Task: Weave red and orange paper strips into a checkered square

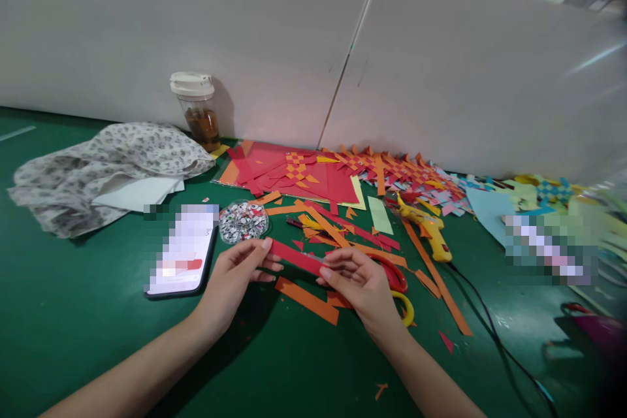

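Observation:
A short red paper strip (297, 257) is stretched between my two hands above the green table. My left hand (243, 268) pinches its left end between thumb and fingers. At the other end, my right hand (356, 279) grips it the same way. Below the strip lies an orange paper strip (307, 301). Scissors (402, 309) with red and yellow handles lie beside my right hand, which partly hides them. A round clear case (243, 221) of googly eyes sits just beyond my left hand.
A phone (181, 251) lies left of my left hand. A yellow glue gun (428, 228) rests to the right, its black cord trailing forward. Woven paper pieces (296, 168) and scraps spread along the back. A drink cup (198, 111) and patterned cloth (112, 170) are at the left.

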A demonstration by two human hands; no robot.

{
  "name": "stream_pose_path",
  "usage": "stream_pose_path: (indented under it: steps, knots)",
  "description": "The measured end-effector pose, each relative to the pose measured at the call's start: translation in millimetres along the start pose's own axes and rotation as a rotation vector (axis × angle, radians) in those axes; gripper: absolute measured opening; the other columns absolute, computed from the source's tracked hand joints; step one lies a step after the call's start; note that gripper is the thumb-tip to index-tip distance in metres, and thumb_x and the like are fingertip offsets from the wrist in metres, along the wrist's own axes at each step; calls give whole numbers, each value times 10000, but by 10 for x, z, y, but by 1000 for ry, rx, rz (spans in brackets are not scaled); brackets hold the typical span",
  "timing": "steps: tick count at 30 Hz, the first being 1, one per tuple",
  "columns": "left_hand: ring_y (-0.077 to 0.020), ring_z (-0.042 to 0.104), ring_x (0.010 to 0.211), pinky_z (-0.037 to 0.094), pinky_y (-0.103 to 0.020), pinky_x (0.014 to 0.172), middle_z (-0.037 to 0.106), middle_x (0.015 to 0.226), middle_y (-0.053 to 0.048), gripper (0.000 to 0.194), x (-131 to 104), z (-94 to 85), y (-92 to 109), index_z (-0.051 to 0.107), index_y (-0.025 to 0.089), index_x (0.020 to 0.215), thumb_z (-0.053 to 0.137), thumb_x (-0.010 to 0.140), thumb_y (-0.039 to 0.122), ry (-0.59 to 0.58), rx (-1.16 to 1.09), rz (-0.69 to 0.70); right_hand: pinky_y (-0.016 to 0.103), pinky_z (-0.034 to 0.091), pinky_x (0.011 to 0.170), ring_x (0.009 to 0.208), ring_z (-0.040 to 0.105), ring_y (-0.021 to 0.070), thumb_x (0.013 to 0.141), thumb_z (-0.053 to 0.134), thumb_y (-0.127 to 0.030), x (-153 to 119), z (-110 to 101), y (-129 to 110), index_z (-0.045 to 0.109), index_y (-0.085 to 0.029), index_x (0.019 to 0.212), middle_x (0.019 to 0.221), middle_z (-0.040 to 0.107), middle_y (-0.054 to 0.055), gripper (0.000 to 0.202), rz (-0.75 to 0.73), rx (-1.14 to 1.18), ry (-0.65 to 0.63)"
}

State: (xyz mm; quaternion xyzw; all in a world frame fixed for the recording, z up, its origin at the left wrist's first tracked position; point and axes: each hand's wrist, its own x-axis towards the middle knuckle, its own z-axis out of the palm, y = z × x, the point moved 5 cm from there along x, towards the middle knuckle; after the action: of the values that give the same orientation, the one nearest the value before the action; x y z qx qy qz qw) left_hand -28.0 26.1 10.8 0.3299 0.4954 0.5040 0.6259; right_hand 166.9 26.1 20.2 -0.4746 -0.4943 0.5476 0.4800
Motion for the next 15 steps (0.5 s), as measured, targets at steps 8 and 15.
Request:
stream_pose_path:
  steps: [8,15]
  knots:
    - [-215,653,838,532,-276,613,685,911,-88,238,-67,129,-11,583,159,852,598,787,387,-188,-18,-25,289,586,666,630,669,151,653,750,-276,-25,-28,-35,609,-185,782,713,651,5,211,-62,-35,65]
    - [-177,663,798,502,-209,607,720,854,-73,192,-119,213,-65,672,154,843,640,758,322,-280,167,-56,293,564,640,653,669,169,707,705,-274,-88,85,-63,607,-196,789,710,657,16,150,-102,-94,0]
